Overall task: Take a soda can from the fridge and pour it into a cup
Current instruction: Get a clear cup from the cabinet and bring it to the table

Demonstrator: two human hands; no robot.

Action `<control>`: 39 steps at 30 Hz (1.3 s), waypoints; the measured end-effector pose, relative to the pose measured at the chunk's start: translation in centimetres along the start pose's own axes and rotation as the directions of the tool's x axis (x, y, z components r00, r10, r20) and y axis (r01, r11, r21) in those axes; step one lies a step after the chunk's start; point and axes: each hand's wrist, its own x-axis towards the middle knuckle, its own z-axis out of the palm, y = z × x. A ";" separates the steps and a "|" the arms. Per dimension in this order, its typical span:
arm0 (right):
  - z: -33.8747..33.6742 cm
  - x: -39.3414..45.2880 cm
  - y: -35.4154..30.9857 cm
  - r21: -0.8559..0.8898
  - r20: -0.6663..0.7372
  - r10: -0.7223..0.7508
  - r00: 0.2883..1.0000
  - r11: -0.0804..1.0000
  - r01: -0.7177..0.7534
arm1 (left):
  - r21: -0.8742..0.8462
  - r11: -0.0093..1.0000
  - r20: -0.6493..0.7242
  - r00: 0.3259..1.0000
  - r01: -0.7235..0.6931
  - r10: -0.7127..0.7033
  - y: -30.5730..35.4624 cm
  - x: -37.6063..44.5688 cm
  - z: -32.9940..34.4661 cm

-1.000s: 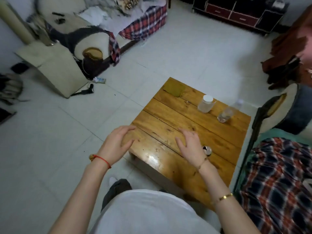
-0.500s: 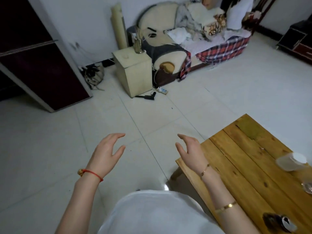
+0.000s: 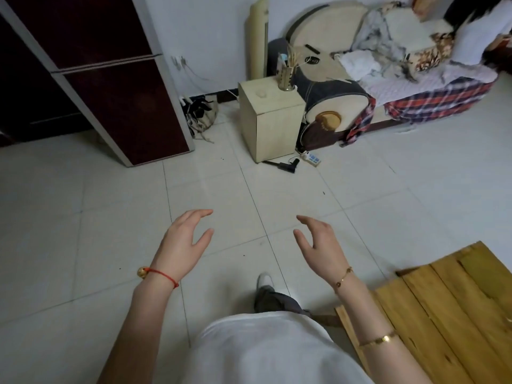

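Observation:
A dark maroon fridge (image 3: 91,79) with grey edges stands at the upper left, both doors closed. My left hand (image 3: 184,242) and my right hand (image 3: 318,245) hover over the tiled floor in front of me, fingers apart, holding nothing. Both are well short of the fridge. The low wooden table (image 3: 448,309) shows only its corner at the lower right. No soda can or cup is in view.
A small beige cabinet (image 3: 270,120) holding a brass pot of sticks stands by the wall. A sofa (image 3: 388,79) with a plaid blanket fills the upper right. A power strip (image 3: 311,159), a black tool and a bag (image 3: 201,115) lie on the floor.
My view has swung left, away from the table and towards the fridge. The table's bottles and cup have left the frame. Both hands lifted off the table and stay empty.

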 end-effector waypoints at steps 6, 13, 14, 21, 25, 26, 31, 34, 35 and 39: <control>1.3 8.2 -0.2 -0.003 0.038 0.008 0.999 1.000 -0.008 | 0.010 1.000 0.010 1.000 0.026 -0.026 -1.8 7.6 -0.1; -0.9 23.5 -2.6 -0.001 0.008 -0.024 1.000 1.000 0.024 | 0.010 1.000 -0.022 0.999 0.025 -0.025 -2.5 22.4 -2.4; -1.5 25.8 -2.9 -0.002 0.001 -0.030 1.000 1.000 0.030 | 0.011 1.000 -0.035 0.999 0.024 -0.023 -2.4 24.5 -2.8; -3.2 39.8 -5.2 -0.002 0.014 -0.090 0.996 0.996 0.090 | 0.019 0.998 -0.101 0.993 0.058 -0.055 -3.7 36.2 -4.7; -2.6 45.2 -6.3 0.018 0.071 -0.086 0.994 0.996 0.085 | 0.005 0.997 -0.115 0.990 0.077 -0.076 -5.4 40.8 -5.0; -2.3 46.5 -6.5 0.015 0.085 -0.085 0.993 0.996 0.084 | 0.000 0.997 -0.114 0.990 0.079 -0.078 -5.9 42.1 -5.1; -0.5 53.1 -7.5 -0.004 0.069 -0.056 0.996 0.998 0.056 | 0.011 0.998 -0.089 0.995 0.057 -0.056 -9.1 49.5 -5.7; 0.9 57.6 -8.3 0.005 0.053 -0.029 0.998 1.000 0.029 | 0.003 0.999 -0.073 0.996 0.048 -0.048 -11.3 55.0 -6.7; 1.4 59.3 -8.7 0.012 0.050 -0.025 0.998 1.000 0.025 | -0.004 0.999 -0.069 0.997 0.044 -0.044 -11.9 57.0 -7.2; 2.5 66.5 -11.2 -0.006 0.005 0.022 1.000 1.000 -0.022 | -0.031 1.000 -0.029 1.000 0.003 -0.004 -14.0 65.7 -9.9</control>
